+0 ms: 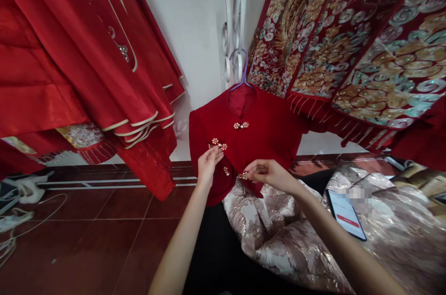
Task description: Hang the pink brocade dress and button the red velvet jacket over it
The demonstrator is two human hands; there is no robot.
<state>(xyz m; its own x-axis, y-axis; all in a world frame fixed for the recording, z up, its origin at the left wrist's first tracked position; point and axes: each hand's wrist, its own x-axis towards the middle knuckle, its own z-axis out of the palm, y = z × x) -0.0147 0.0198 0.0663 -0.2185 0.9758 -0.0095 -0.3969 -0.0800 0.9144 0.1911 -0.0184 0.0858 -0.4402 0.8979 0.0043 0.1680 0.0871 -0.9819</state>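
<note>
A red velvet jacket (pixel 272 123) hangs in front of me on a purple hanger (pixel 244 76). My left hand (pixel 208 164) pinches at a jewelled flower clasp (pixel 220 146) on the jacket's left front. With fingertips closed, my right hand (pixel 266 174) holds another jewelled clasp (pixel 243 176) at the lower front edge. A fastened clasp (pixel 241 125) sits just below the neckline. One more ornament (pixel 226 171) shows on the red cloth between my hands. The small parts under my fingertips are partly hidden.
Red garments (pixel 139 67) hang at the left, and an embroidered, fringed garment (pixel 348 39) hangs at the right. Shiny patterned fabric (pixel 278 244) lies over my lap, with a phone (pixel 346 216) on it. Cables (pixel 10 244) trail across the tiled floor (pixel 87 248).
</note>
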